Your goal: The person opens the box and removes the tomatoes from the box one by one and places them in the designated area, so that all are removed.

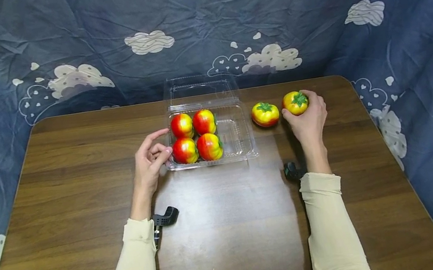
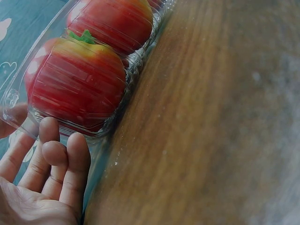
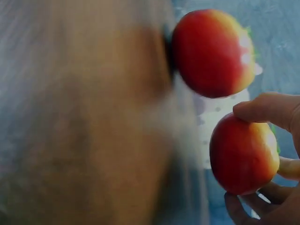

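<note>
A clear plastic clamshell box (image 1: pixel 235 134) lies with its lid (image 1: pixel 201 89) raised at the back. Its left part holds several red-and-yellow toy tomatoes (image 1: pixel 209 146), lying on their sides. At the box's left edge is my left hand (image 1: pixel 148 161), forefinger and thumb spread apart and fingertips right at the rim; in the left wrist view its fingers (image 2: pixel 77 159) rise beside the box's corner. To the right, my right hand (image 1: pixel 310 121) grips a tomato (image 1: pixel 295 102) between thumb and fingers, green calyx upward. Just left of it sits another tomato (image 1: pixel 265 114), also calyx up.
The brown wooden table (image 1: pixel 235 246) ends close behind the box, where a dark blue cloth (image 1: pixel 198 23) with white clouds hangs. More of this cloth hangs along both sides. A black wrist camera (image 1: pixel 165 216) sticks out from the left sleeve, another (image 1: pixel 293 171) from the right.
</note>
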Demonstrator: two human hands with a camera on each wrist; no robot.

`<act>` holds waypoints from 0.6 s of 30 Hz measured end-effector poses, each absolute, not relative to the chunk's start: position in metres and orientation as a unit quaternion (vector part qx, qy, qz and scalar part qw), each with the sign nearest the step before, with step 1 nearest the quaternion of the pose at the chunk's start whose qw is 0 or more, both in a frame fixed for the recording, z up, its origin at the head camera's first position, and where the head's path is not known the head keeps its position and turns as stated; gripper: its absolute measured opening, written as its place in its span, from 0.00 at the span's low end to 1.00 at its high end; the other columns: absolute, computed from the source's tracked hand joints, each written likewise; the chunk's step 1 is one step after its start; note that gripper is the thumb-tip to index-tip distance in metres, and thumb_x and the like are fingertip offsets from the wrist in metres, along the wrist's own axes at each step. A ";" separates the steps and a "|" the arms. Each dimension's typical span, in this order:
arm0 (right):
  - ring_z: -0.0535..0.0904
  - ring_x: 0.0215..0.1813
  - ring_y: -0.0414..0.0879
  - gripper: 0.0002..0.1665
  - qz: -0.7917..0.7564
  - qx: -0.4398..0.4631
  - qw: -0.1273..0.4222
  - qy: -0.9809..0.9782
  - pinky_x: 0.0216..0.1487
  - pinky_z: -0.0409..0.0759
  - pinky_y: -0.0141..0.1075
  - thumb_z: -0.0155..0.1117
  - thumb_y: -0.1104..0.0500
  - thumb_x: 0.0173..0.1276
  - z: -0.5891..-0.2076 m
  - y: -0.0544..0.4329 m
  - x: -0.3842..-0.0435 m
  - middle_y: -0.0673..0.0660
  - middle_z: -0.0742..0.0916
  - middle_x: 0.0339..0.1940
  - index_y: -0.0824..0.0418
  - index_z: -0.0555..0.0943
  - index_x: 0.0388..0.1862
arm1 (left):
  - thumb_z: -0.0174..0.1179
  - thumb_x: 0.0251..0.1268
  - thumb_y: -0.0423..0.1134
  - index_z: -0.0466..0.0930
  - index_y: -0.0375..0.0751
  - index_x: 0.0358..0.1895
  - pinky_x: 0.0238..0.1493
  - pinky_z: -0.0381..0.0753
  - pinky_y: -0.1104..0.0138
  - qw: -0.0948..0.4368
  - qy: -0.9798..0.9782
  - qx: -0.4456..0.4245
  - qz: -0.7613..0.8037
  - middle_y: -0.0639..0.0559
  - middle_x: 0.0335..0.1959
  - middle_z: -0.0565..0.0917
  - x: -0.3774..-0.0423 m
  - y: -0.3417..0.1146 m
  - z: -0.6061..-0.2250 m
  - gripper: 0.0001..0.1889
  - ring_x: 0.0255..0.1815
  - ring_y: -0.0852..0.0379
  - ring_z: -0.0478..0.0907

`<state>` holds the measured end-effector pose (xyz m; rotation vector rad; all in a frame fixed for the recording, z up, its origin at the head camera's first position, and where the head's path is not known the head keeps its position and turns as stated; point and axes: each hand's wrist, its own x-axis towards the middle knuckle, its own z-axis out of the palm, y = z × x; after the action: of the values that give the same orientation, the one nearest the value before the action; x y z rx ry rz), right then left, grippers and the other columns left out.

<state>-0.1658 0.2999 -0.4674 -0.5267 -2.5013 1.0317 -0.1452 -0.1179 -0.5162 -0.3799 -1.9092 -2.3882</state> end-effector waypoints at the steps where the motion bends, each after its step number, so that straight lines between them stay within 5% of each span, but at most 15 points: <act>1: 0.70 0.70 0.64 0.42 0.369 -0.191 0.188 -0.890 0.76 0.62 0.53 0.80 0.54 0.60 -0.469 0.300 -0.166 0.68 0.79 0.65 0.64 0.75 0.71 | 0.61 0.68 0.21 0.76 0.28 0.68 0.26 0.79 0.74 0.030 -0.619 -0.123 -0.775 0.51 0.25 0.84 -0.145 -0.118 -0.516 0.24 0.22 0.59 0.78; 11: 0.71 0.71 0.64 0.43 0.376 -0.194 0.154 -0.893 0.78 0.59 0.54 0.81 0.53 0.60 -0.477 0.302 -0.166 0.68 0.79 0.67 0.65 0.74 0.72 | 0.61 0.68 0.21 0.76 0.29 0.68 0.26 0.79 0.74 0.027 -0.620 -0.120 -0.775 0.51 0.25 0.84 -0.144 -0.119 -0.516 0.24 0.22 0.59 0.77; 18: 0.72 0.69 0.63 0.40 0.376 -0.197 0.184 -0.887 0.77 0.62 0.52 0.77 0.48 0.65 -0.465 0.303 -0.163 0.67 0.80 0.67 0.64 0.76 0.71 | 0.61 0.68 0.21 0.76 0.28 0.68 0.27 0.79 0.73 0.026 -0.617 -0.120 -0.778 0.49 0.25 0.84 -0.145 -0.117 -0.516 0.24 0.22 0.58 0.77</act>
<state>-0.1633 0.3029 -0.4649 -0.5556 -2.4995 1.0588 -0.1452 -0.1171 -0.5157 -0.3707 -1.9059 -2.4033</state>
